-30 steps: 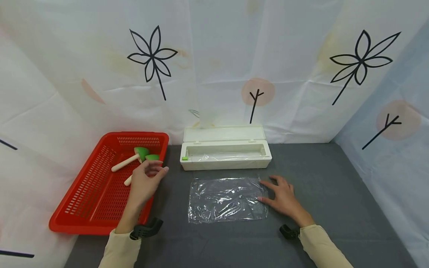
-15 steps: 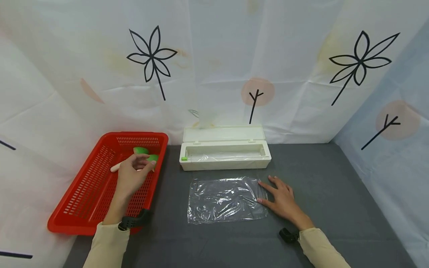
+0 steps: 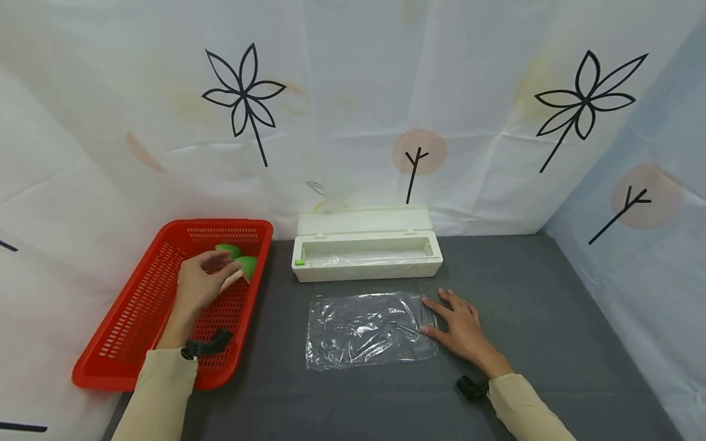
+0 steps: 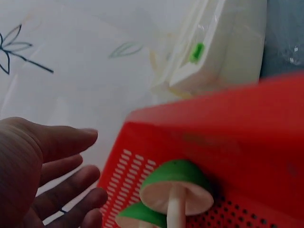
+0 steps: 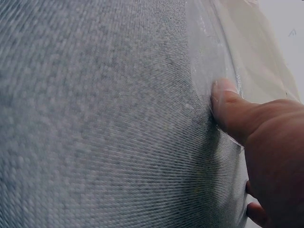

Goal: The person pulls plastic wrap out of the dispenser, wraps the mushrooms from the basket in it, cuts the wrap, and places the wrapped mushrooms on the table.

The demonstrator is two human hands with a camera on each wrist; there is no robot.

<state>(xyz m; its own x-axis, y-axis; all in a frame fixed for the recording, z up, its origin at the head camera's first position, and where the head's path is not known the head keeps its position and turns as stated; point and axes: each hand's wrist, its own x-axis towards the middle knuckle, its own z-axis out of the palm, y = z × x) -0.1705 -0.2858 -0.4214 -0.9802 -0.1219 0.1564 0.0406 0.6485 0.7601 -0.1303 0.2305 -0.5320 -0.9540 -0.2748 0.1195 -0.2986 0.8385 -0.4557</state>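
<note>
My left hand (image 3: 200, 282) hovers over the red basket (image 3: 118, 306), its fingers loosely bent and holding nothing. Just past the fingertips lie two toy mushrooms with green caps and pale stems; the nearer mushroom (image 4: 178, 185) overlaps the farther mushroom (image 4: 137, 216) in the left wrist view. In the head view the hand hides much of their stems. My right hand (image 3: 463, 327) rests with fingers spread at the right edge of a sheet of clear plastic film (image 3: 364, 334) laid on the table. Its thumb (image 5: 228, 107) presses on the film's edge.
Behind the film stands a white cling film dispenser (image 3: 366, 272) with its lid raised and a green slider (image 3: 299, 262) at its left end. A grey cloth (image 3: 353, 404) covers the table. A printed white curtain (image 3: 353, 92) hangs behind and at the sides.
My left hand has moved left and slightly toward me, from the basket's right rim to above its inside, beside the mushrooms. The right hand stays on the film. The view has shifted slightly.
</note>
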